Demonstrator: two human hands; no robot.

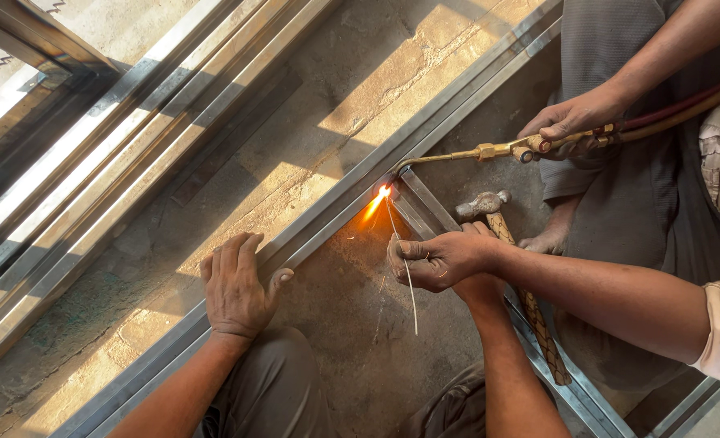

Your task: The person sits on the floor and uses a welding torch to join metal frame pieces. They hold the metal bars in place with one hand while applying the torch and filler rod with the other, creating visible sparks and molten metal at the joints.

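Landmark: flame point(378, 199) at the frame point(327, 215) corner.

Own hands, 2:
- The left hand point(234, 284) lies below-left of the flame, flat and spread on a grey steel rail, gripping nothing.
- The right hand point(481, 288) is below-right, mostly hidden; cannot tell its grip.

Co-worker's hands, 2:
- One pinches a thin wire rod point(408, 280).
- One holds a brass torch point(490, 151), to the right.

Hammer point(506, 235), 1: rope-wrapped handle, right of the flame.

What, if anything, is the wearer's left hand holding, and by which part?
Nothing. The left hand lies flat, palm down, on the steel frame rail, fingers straight, with no grip closed around it.
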